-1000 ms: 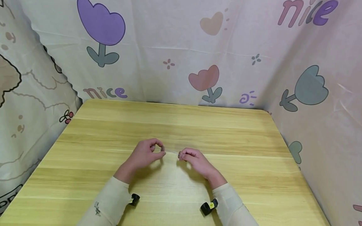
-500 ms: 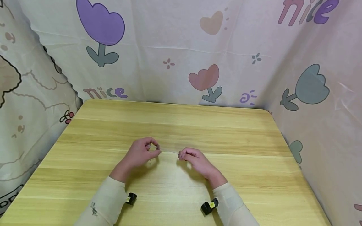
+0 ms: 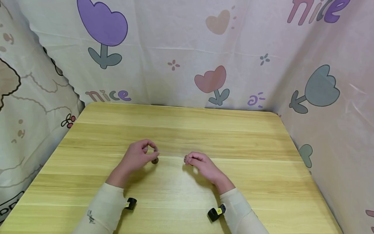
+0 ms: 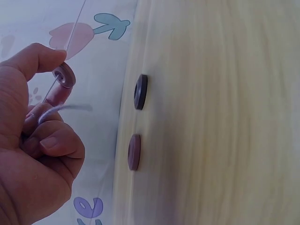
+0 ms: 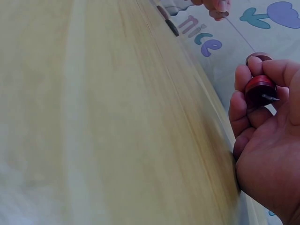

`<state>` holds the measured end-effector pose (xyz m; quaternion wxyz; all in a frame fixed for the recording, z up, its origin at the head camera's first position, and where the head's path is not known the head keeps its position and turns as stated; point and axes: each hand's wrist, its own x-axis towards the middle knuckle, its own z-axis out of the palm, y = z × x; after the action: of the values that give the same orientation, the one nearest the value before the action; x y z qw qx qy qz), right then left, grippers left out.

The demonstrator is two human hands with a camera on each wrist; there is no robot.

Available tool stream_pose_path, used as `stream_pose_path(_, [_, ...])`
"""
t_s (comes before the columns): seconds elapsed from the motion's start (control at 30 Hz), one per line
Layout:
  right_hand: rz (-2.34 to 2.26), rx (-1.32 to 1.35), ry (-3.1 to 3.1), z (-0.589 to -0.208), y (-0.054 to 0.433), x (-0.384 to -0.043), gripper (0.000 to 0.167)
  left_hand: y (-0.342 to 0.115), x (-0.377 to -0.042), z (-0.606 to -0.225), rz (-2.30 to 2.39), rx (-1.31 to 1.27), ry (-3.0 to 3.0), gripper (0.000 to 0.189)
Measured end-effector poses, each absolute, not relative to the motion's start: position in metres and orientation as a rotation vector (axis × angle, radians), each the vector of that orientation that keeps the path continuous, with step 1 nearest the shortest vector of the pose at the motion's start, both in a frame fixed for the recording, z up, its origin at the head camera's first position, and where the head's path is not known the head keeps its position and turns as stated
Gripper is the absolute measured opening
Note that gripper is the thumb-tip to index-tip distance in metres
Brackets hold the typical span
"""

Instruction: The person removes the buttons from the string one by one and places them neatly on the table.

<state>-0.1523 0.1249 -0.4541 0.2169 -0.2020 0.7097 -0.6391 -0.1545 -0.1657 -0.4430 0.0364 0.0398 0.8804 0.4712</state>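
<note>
My left hand (image 3: 135, 157) pinches a brown button (image 4: 65, 75) by its edge. A thin pale string (image 4: 75, 28) passes through it, and the loose end trails over the curled fingers. The string spans the gap to my right hand (image 3: 203, 165), whose curled fingers hold a small stack of buttons, red and dark (image 5: 260, 92), with a brown one (image 5: 258, 56) above them. A short grey end sticks out of the dark face. Below the left hand, a dark button (image 4: 140, 92) and a reddish-brown button (image 4: 134, 152) lie on the table, partly covered in the head view.
Both hands are over a light wooden table (image 3: 187, 130). A printed cloth (image 3: 163, 39) hangs behind and at both sides of it. Black wrist cameras (image 3: 216, 213) are strapped to both beige sleeves (image 3: 100, 208).
My left hand has moved left and slightly away, lengthening the string between the hands. A brown button on the table has come out from under it. My right hand has stayed nearly still.
</note>
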Motion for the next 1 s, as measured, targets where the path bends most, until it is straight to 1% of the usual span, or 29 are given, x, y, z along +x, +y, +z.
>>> stream_pose_path(0.23, [-1.773, -0.564, 1.962, -0.454, 0.124, -0.153, 0.021, -0.178, -0.154, -0.445, 1.447, 0.094, 2.727, 0.018])
stream_pose_path(0.47, [-1.773, -0.554, 1.962, -0.454, 0.124, -0.152, 0.022, -0.189, -0.151, -0.445, 1.449, 0.029, 2.714, 0.022])
stream_pose_path(1.0, [-1.782, -0.576, 1.957, -0.454, 0.122, -0.152, 0.021, -0.212, -0.148, -0.444, 1.420, -0.006, 2.791, 0.024])
